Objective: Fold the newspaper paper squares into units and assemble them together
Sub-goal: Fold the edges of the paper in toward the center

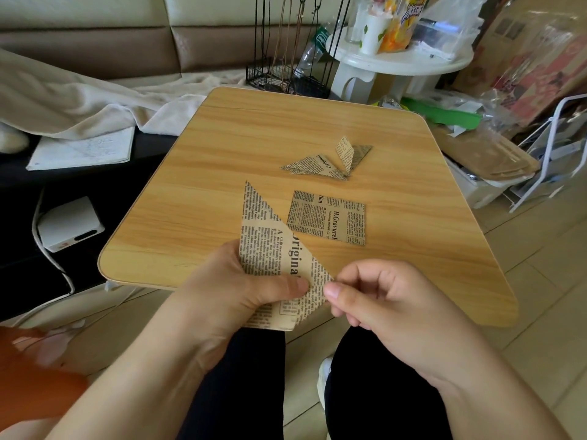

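Mid-fold over the near edge of the wooden counter point(222, 147): our left hand point(235, 290) pinches a newspaper-print sheet point(273, 249), already folded on the diagonal, thumb pressed flat on the printed face with the other fingers behind it. Our right hand point(390, 300), fingers curled, nips the sheet's right corner between thumb and forefinger. The long point of the sheet stands up and away from us, above the counter.

To do this fold well, we keep the left thumb planted as the anchor, bring the right corner across so that edges meet exactly, and only then run a fingertip along the crease; setting the paper down on the counter would likely give a sharper line.

One unfolded newspaper square point(327, 217) lies flat just beyond the held sheet. Farther back, two folded units point(320, 165) lie touching at their tips; whether they are slotted together or merely overlapping, we cannot tell from here.
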Available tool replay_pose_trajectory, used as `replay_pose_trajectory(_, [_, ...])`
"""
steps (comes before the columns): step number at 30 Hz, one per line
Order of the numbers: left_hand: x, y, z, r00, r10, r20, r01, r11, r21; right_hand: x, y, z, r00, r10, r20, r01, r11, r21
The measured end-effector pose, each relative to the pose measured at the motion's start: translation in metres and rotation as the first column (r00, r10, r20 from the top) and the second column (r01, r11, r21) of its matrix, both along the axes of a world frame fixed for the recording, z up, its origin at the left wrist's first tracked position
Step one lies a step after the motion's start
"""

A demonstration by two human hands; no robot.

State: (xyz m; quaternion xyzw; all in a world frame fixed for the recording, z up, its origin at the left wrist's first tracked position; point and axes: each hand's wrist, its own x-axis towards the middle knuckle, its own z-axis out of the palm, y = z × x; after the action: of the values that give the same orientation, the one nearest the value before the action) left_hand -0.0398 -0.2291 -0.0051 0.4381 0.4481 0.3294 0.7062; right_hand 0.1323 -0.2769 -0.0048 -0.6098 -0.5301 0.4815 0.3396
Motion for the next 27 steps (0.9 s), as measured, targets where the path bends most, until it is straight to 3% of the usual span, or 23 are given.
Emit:
replay_pose_trajectory(5, [-0.001, 0.006, -0.007, 1.000, 0.021, -0.006, -0.021, 1.000, 0.011, -0.004, 0.004, -0.011, 0.999, -0.049, 0.003, 0.048, 0.998, 0.045])
replay_pose_trajectory(9, [-0.004, 0.019, -0.012, 0.998, -0.037, -0.060, 0.038, 0.999, 0.013, 0.000, 0.012, -0.015, 1.000, 0.001, 0.019, -0.001, 1.000, -0.027])
replay_pose_trajectory(13, [-0.003, 0.038, -0.015, 0.970, -0.124, -0.207, 0.133, 0.991, 0.028, 0.003, 0.028, -0.020, 0.993, 0.056, 0.100, -0.044, 0.992, -0.118])
replay_pose_trajectory(16, [0.003, 0.055, -0.028, 0.935, -0.013, -0.354, 0.073, 0.985, 0.157, 0.001, 0.044, -0.033, 0.994, -0.035, 0.107, 0.050, 0.989, -0.137])
replay_pose_trajectory(18, [0.003, 0.061, -0.041, 0.802, 0.238, -0.548, 0.039, 0.894, 0.446, 0.000, 0.055, -0.045, 0.983, -0.128, 0.131, 0.145, 0.981, -0.131])
replay_pose_trajectory(20, [0.001, 0.057, -0.051, 0.689, 0.506, -0.518, 0.091, 0.649, 0.755, -0.001, 0.063, -0.056, 0.971, -0.193, 0.141, 0.213, 0.967, -0.143])
replay_pose_trajectory(21, [0.001, 0.052, -0.056, 0.709, 0.516, -0.481, 0.134, 0.571, 0.810, -0.002, 0.067, -0.060, 0.966, -0.210, 0.150, 0.233, 0.960, -0.157])
replay_pose_trajectory(23, [0.005, 0.038, -0.072, 0.757, 0.428, -0.493, 0.259, 0.497, 0.828, -0.005, 0.070, -0.066, 0.958, -0.207, 0.197, 0.243, 0.952, -0.185])
replay_pose_trajectory(27, [0.010, 0.019, -0.102, 0.702, 0.361, -0.614, 0.459, 0.430, 0.777, -0.010, 0.071, -0.076, 0.924, -0.123, 0.363, 0.188, 0.971, -0.147])
